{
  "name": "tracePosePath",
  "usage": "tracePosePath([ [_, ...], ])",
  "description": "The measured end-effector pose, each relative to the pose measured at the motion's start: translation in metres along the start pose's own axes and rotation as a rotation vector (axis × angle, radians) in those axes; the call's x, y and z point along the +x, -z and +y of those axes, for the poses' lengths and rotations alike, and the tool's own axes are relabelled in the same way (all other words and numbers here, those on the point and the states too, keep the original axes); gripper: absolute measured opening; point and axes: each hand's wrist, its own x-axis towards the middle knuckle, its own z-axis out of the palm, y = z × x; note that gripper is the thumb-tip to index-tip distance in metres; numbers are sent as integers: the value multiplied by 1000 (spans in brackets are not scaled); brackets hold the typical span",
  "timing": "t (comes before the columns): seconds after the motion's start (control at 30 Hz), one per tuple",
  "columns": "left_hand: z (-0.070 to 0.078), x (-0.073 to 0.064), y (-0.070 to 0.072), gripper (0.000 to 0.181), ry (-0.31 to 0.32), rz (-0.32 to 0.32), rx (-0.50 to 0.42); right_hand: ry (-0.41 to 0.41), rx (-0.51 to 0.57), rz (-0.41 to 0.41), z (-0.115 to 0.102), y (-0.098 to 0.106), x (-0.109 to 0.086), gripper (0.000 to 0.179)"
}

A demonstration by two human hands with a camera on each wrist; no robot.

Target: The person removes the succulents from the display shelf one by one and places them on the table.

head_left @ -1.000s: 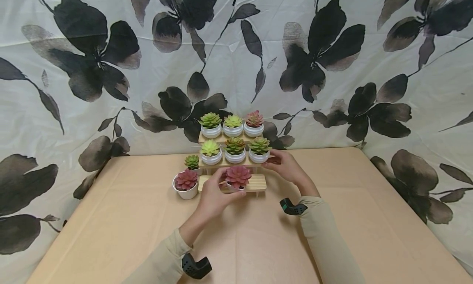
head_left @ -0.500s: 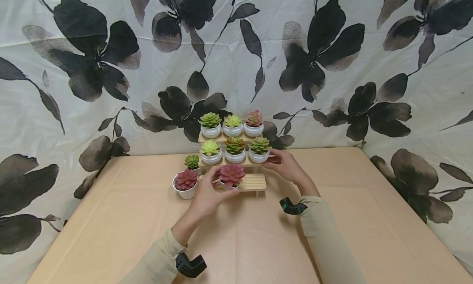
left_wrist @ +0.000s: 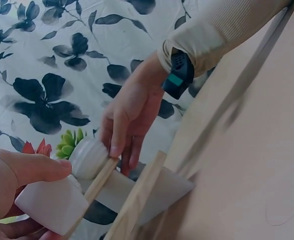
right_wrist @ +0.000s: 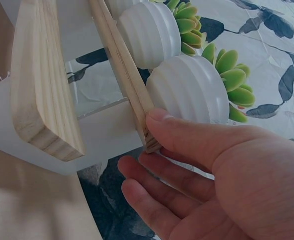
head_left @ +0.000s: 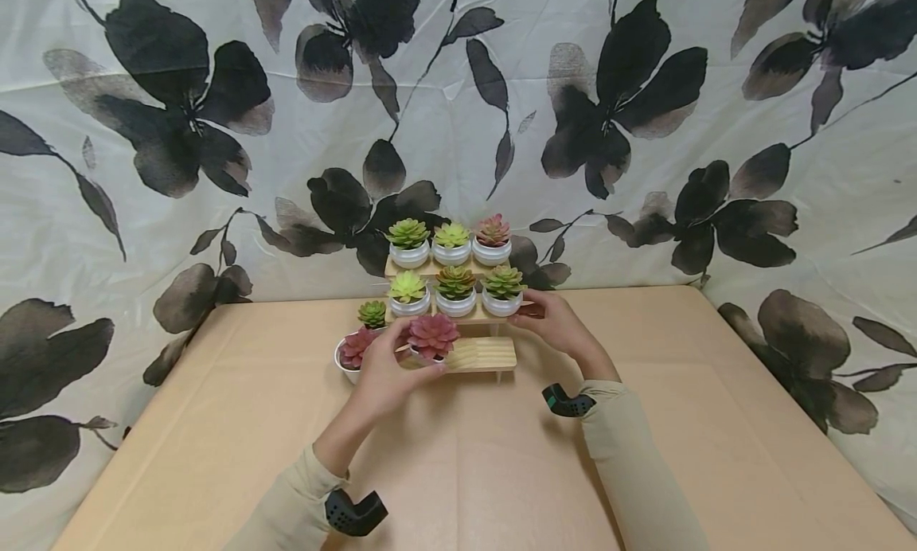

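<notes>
A reddish-pink succulent in a white pot is gripped by my left hand, its thumb along the pot's rim. This pot is over the left part of the lowest tier of a wooden plant stand; whether it touches the wood I cannot tell. My right hand pinches the right end of the stand's middle shelf, thumb on top and fingers below. Beside that thumb stands a white ribbed pot with a green succulent.
Potted succulents fill the stand's top and middle tiers, among them a pink one at top right. Left of the stand, on the table, are a second reddish succulent, partly behind my left hand, and a small green one. Floral cloth hangs behind.
My left hand has moved left along the lowest tier with the reddish-pink succulent, baring more wood on the right and now partly covering the other reddish plant. The right hand has stayed put.
</notes>
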Motion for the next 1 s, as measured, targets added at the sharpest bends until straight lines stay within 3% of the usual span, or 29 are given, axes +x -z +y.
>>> tracePosePath([
  [0.4, 0, 2, 13, 71, 5, -4, 1, 4, 1, 3, 0, 0, -1, 45],
  [0.63, -2, 4, 22, 72, -22, -27, -50, 8, -1, 2, -1, 1, -2, 45],
  [0.83, -5, 1, 32, 70, 1, -24, -62, 7, 3, 1, -1, 0, -1, 46],
  [1.0, -7, -2, 41, 68, 12, -19, -54, -8, -10, -9, -26, 2, -10, 43],
])
